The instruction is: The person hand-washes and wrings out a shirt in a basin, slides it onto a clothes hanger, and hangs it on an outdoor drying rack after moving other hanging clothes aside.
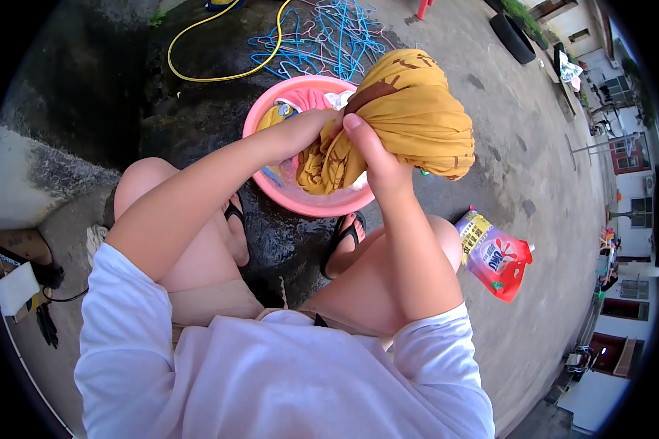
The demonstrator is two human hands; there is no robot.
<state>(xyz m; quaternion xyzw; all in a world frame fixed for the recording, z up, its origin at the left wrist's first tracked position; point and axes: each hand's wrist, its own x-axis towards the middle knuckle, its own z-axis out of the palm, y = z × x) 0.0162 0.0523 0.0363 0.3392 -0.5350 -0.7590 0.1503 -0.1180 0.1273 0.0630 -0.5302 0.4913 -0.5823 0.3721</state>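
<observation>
A yellow cloth with brown marks is bunched up above the right side of a pink basin, its lower folds hanging into the basin. My right hand grips it with the thumb pressed on top. At the cloth's left edge, my left hand is closed on its gathered part, the fingers partly hidden behind the folds. Inside the basin, pink, white and yellow clothes lie in water.
Blue and pink hangers lie behind the basin, beside a yellow hose. A detergent bag is on the ground at right. A box stands at left. A tyre lies at the far right.
</observation>
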